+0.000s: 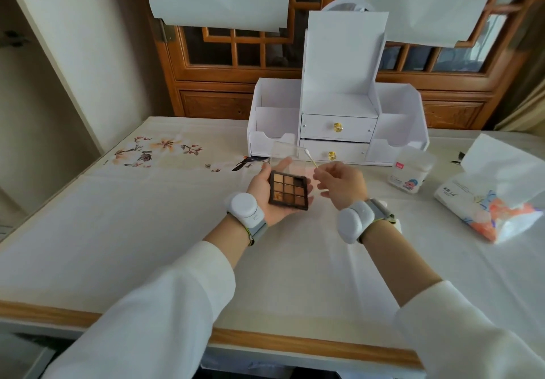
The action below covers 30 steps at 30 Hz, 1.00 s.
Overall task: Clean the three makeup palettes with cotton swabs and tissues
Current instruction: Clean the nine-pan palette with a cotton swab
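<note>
Palette in left hand, swab in right hand

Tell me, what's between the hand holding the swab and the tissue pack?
A bag of cotton swabs stands between the right hand and the tissue pack, seen in the head view.

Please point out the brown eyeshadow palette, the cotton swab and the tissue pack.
Square brown nine-pan eyeshadow palette (289,191): head view, on the centre pan.
Thin wooden-stick cotton swab (311,159): head view, mid-stick.
Soft white plastic tissue pack (472,201): head view, on its printed wrapper.
</note>
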### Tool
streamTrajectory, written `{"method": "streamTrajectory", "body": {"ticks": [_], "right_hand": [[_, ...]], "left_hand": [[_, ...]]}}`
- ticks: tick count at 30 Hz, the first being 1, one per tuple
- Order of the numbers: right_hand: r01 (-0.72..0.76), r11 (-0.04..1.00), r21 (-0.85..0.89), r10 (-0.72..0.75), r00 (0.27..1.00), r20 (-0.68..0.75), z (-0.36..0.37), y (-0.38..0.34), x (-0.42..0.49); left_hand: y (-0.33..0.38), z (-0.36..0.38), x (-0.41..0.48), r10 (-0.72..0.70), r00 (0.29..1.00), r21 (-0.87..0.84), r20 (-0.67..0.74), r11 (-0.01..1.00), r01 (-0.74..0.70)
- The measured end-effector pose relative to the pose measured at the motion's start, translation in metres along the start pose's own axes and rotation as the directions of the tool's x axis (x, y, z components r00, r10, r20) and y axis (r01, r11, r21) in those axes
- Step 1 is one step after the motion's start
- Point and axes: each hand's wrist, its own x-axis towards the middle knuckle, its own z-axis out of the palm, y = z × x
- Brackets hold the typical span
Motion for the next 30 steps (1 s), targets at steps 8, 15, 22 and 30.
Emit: {"method": "streamTrajectory", "body": {"ticks": [8, 15, 22, 30], "right_hand": [[0.136, 0.981, -0.138, -0.133, 0.99, 0.036, -0.008, 0.02, 0.016], [0.238, 0.952, -0.192, -0.24, 0.971, 0.013, -0.001, 0.024, 0.016], [0.432, 0.806, -0.405, -0.437, 0.895, 0.085, -0.001, 0.021, 0.013], [0.541, 0.684, -0.489, -0.586, 0.807, 0.073, -0.005, 0.026, 0.02]], "left_hand": [[-0.004, -0.007, 0.025, -0.007, 1.0, 0.023, 0.006, 1.0, 0.007], [-0.006, -0.009, 0.038, -0.008, 0.998, -0.014, 0.069, 1.0, 0.009], [-0.008, -0.009, 0.04, 0.004, 0.996, -0.031, 0.093, 1.0, -0.001], [-0.011, -0.009, 0.036, -0.022, 0.984, -0.022, 0.176, 0.999, 0.026]]}}
